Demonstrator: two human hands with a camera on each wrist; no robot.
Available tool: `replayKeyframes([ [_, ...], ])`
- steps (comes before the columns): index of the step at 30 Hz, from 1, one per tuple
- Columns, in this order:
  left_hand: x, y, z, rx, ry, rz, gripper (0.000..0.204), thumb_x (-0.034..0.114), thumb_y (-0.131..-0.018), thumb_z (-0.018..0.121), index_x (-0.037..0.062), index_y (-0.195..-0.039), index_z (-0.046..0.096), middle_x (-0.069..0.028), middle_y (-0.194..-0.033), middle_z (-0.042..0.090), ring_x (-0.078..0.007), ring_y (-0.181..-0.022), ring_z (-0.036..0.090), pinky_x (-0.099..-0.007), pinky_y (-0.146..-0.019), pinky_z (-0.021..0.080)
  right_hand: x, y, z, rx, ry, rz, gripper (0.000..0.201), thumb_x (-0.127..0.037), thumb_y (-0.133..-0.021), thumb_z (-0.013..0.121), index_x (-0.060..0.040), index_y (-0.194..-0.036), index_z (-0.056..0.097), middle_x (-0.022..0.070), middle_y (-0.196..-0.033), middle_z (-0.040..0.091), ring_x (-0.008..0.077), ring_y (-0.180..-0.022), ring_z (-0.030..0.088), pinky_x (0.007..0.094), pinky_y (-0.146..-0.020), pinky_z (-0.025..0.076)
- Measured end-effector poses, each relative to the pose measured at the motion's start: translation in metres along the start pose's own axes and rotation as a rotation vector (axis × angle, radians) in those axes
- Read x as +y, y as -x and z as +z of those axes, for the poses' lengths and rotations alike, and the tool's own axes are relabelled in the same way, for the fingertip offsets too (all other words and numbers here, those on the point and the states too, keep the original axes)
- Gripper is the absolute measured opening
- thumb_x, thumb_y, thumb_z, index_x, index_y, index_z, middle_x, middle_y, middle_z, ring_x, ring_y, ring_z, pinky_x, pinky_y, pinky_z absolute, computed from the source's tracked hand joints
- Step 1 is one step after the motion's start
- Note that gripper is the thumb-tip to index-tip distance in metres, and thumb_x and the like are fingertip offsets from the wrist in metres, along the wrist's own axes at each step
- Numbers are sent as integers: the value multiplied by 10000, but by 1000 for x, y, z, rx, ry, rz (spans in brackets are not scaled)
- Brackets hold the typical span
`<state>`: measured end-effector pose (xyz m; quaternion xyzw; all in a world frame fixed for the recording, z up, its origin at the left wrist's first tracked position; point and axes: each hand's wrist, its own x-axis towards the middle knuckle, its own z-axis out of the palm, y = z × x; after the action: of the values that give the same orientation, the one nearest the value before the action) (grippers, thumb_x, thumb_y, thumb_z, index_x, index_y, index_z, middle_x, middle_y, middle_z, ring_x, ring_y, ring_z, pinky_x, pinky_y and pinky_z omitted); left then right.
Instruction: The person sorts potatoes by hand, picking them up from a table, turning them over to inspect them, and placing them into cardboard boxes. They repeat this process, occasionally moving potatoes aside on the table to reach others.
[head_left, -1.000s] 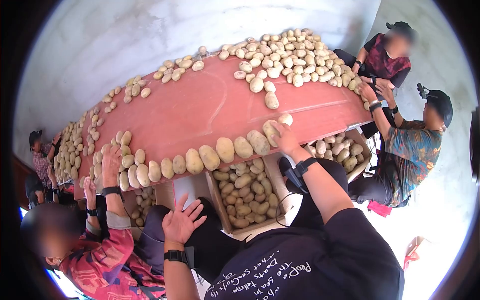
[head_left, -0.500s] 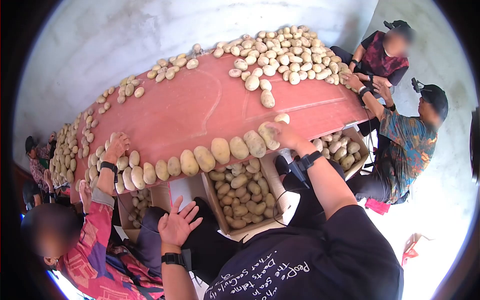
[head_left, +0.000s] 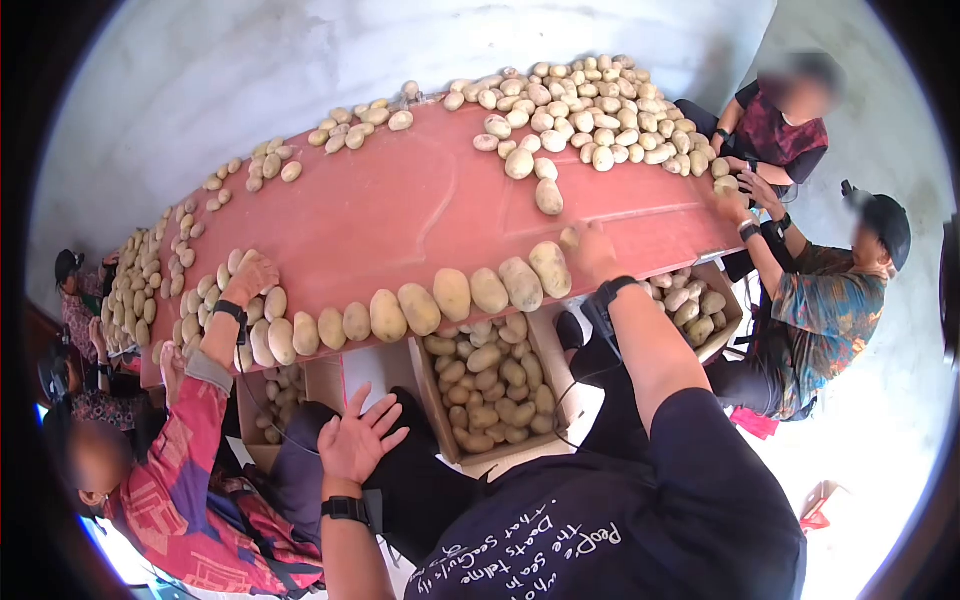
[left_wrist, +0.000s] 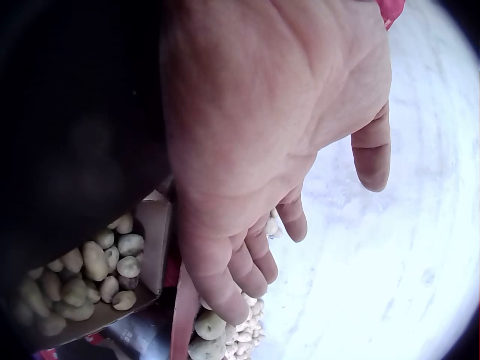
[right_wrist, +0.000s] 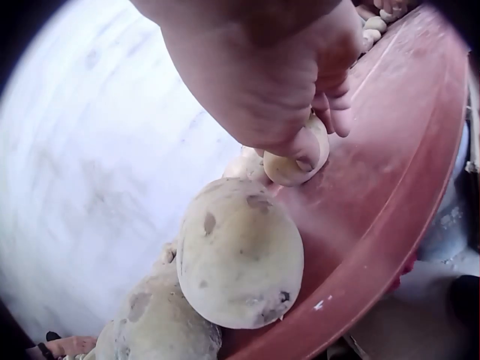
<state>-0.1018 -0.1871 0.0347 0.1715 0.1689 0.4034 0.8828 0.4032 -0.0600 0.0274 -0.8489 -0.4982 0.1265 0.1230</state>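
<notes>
My right hand (head_left: 594, 250) reaches over the red table (head_left: 380, 205), its thumb and fingers round a small potato (head_left: 569, 238) past the right end of a row along the near edge. In the right wrist view the hand (right_wrist: 262, 82) pinches that potato (right_wrist: 289, 166); a larger spotted potato (right_wrist: 240, 251) stands beside it. My left hand (head_left: 354, 440) hangs in the air before the table, palm up and fingers spread, with nothing in it. The left wrist view shows the same hand (left_wrist: 255, 127) with its palm bare and fingers loosely extended.
A cardboard box (head_left: 447, 440) of potatoes stands below the near edge, with others to either side. Piled potatoes (head_left: 600, 110) lie along the far side against the wall. Another person's hand (head_left: 250, 278) is over the row's left part; more people sit at right and far left.
My right hand has moved from the large end potato of the row to the small one beyond it. The left hand has stayed nearly still. The neighbour's hand at left has shifted over the potatoes.
</notes>
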Motion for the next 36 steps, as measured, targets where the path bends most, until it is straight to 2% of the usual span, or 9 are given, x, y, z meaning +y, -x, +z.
replayKeyframes([
  [4, 1, 4, -4, -17, 5, 5, 765, 419, -863, 595, 131, -1497, 276, -267, -1449, 387, -403, -1360, 370, -626, -1071, 324, -8, -23, -12, -31, -136, 10, 494, -268, -821, 665, -141, -1286, 557, 231, -1301, 529, 377, -1139, 571, 450, -953, 487],
  [5, 0, 9, -6, -13, 9, 12, 768, 419, -865, 593, 132, -1499, 270, -267, -1450, 385, -403, -1361, 369, -625, -1074, 321, -11, -25, 9, 112, -44, -68, 479, -267, -845, 628, -51, -1265, 548, 260, -1081, 651, 420, -1058, 604, 441, -926, 480],
  [8, 2, 0, -4, -30, 1, -3, 791, 429, -862, 598, 137, -1508, 250, -270, -1456, 374, -402, -1363, 366, -620, -1082, 311, -22, -30, 7, 180, -437, -308, 456, -246, -847, 631, -46, -1252, 569, 265, -1045, 657, 415, -1029, 616, 428, -892, 493],
  [15, 3, 0, -4, -44, 18, -8, 794, 430, -868, 594, 116, -1507, 242, -271, -1477, 339, -398, -1367, 362, -598, -1092, 309, -54, -38, 32, -134, 0, -357, 266, -184, -851, 607, -83, -1085, 682, 178, -990, 680, 367, -1013, 618, 442, -865, 494],
  [22, 6, -1, -4, -61, 39, -2, 798, 422, -867, 593, 82, -1500, 245, -288, -1469, 339, -402, -1374, 350, -601, -1099, 301, -109, 60, 4, 245, -367, -865, 195, -60, -802, 595, -47, -982, 667, 169, -945, 635, 353, -906, 612, 405, -811, 503],
  [27, 6, -4, -2, -77, 42, -20, 800, 423, -871, 594, 80, -1501, 242, -288, -1475, 328, -402, -1377, 344, -599, -1101, 298, -101, 150, 56, -243, -291, -1267, 178, -64, -743, 626, -95, -917, 649, 110, -895, 622, 324, -862, 611, 428, -760, 505],
  [31, 6, -4, -2, -62, 40, -42, 808, 438, -869, 599, 105, -1508, 233, -289, -1481, 317, -405, -1378, 341, -606, -1092, 305, -79, 150, 124, -719, 118, -1040, 236, -108, -773, 620, -118, -1004, 668, 102, -967, 628, 300, -969, 611, 430, -852, 496],
  [34, 7, -5, -3, -51, 46, -46, 810, 445, -868, 601, 121, -1511, 231, -288, -1485, 313, -408, -1378, 341, -612, -1087, 308, -43, 134, 202, -464, 178, -956, 282, -110, -800, 604, -129, -1073, 668, 119, -1097, 609, 314, -1102, 574, 419, -967, 450],
  [36, 8, -5, -3, -45, 49, -48, 808, 445, -869, 601, 125, -1512, 232, -286, -1485, 314, -409, -1378, 340, -614, -1086, 306, -43, 137, 218, -505, 197, -841, 322, -105, -837, 578, -131, -1151, 643, 152, -1304, 492, 385, -1260, 442, 478, -1043, 388],
])
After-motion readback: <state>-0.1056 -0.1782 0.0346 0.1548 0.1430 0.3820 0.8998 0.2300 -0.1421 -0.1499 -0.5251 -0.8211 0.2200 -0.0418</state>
